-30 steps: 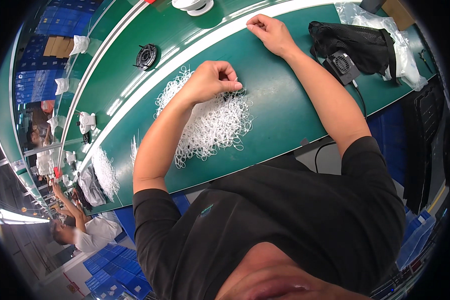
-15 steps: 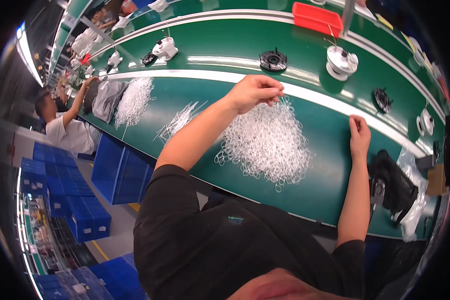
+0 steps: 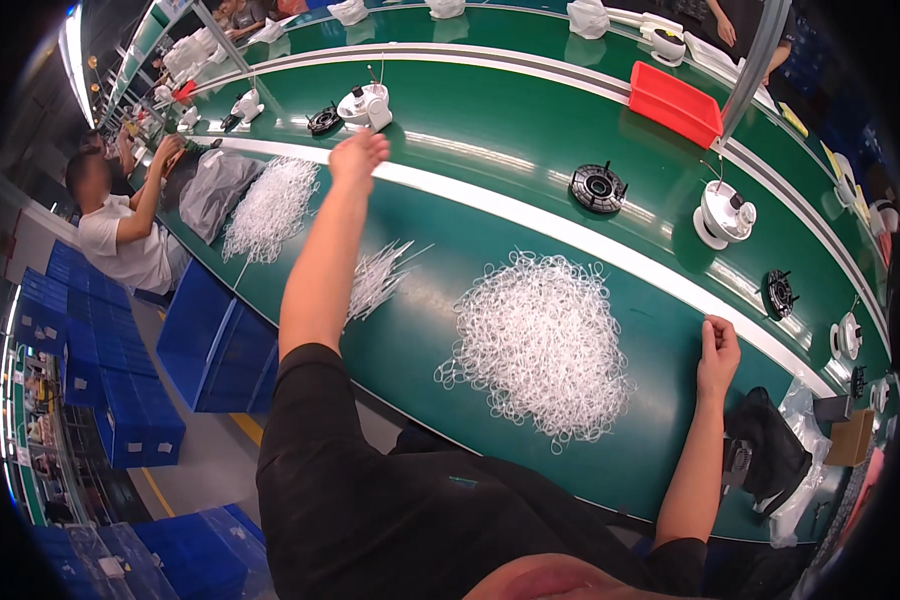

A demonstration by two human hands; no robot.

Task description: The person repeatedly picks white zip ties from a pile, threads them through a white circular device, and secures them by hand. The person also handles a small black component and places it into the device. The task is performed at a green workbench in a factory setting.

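Observation:
My left hand point(image 3: 358, 157) is stretched out over the far edge of the workbench, just in front of a white, motor-like unit point(image 3: 364, 104) on the green conveyor. Its fingers look loosely apart, and I see nothing in them. Far to the right, my right hand point(image 3: 718, 358) stays above the bench with fingers curled together; whether they hold something small is hidden. Between my arms lies a large heap of thin white plastic loops point(image 3: 540, 345). Straight thin white strips point(image 3: 378, 280), like cable ties, lie beside my left forearm.
Another loop heap point(image 3: 270, 210) and a grey plastic bag point(image 3: 215, 195) lie farther left, near a seated co-worker point(image 3: 120, 230). Along the conveyor stand a black round grille-like part point(image 3: 598, 188), another white unit point(image 3: 725, 213) and a red tray point(image 3: 675, 105). A black bag point(image 3: 767, 450) lies right; blue bins point(image 3: 210, 340) stand below.
My left hand has swung left from above the large loop heap to the white unit, its fingers loosening from a pinch. The view has shifted; my right hand stays near the bench's right side.

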